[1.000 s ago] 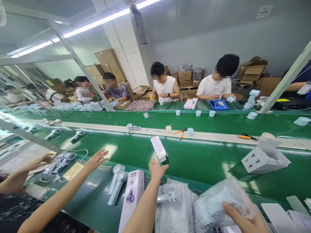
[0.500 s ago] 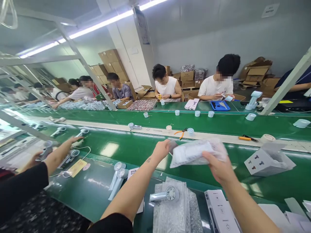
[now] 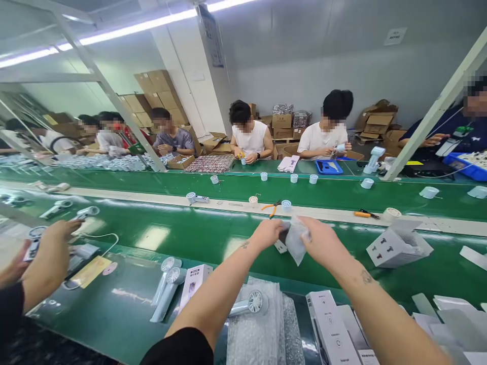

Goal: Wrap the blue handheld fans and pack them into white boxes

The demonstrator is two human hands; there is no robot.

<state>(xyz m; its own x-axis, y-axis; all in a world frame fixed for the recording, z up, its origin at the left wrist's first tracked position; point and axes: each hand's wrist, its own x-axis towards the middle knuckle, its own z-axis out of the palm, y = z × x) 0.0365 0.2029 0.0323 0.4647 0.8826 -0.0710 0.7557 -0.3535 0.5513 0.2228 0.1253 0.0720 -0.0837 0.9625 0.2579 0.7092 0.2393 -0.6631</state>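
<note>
My left hand (image 3: 271, 236) is closed on a white printed box (image 3: 280, 247), mostly hidden by the fingers. My right hand (image 3: 318, 237) grips a bubble-wrap bag (image 3: 296, 244) right beside the box's dark opening; whether the bag's end is inside I cannot tell. What the bag contains is hidden. Below my hands, a light-blue handheld fan (image 3: 255, 302) lies on a stack of bubble-wrap bags (image 3: 256, 337). Two more handheld fans (image 3: 167, 291) rest to the left, beside a printed box (image 3: 196, 280).
An open white box (image 3: 391, 252) stands on the green belt (image 3: 213, 230) at right. White boxes (image 3: 331, 324) and loose cartons lie front right. Orange-handled pliers (image 3: 271, 208) lie on the central strip. A co-worker's hands (image 3: 49, 248) hold fans at left; people sit opposite.
My right hand has turned the bubble-wrap bag from lying sideways to pointing end-on at the box, closer to my left hand. The view has shifted rightward.
</note>
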